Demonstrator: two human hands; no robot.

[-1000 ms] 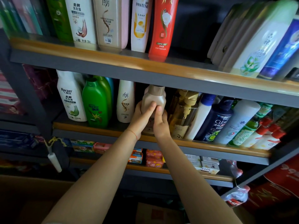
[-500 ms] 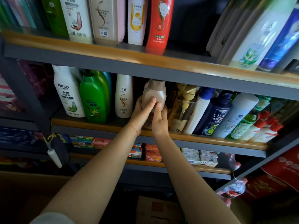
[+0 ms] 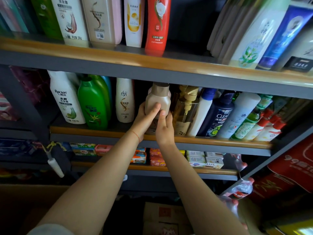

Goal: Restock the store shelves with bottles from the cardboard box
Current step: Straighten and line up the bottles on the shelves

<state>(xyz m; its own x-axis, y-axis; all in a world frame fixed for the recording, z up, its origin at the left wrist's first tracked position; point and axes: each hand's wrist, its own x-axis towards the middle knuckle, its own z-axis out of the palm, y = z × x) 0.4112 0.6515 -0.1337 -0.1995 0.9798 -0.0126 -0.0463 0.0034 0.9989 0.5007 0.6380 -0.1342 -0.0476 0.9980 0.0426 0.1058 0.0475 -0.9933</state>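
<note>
A beige bottle with a brown cap stands on the middle shelf, between a white bottle and an amber pump bottle. My left hand wraps round its left side and front, fingers curled across it. My right hand holds its lower right side, thumb pressed on the front. Its base is hidden behind my hands. A cardboard box lies on the floor below, partly hidden by my arms.
The middle shelf also holds a white Raclen bottle, a green bottle and a dark Clear bottle. A red bottle stands on the top shelf. Soap boxes fill the lower shelf.
The camera has tipped slightly, so the shelves sit lower in view. Both hands stay on the beige bottle, which stands a little more upright in the gap.
</note>
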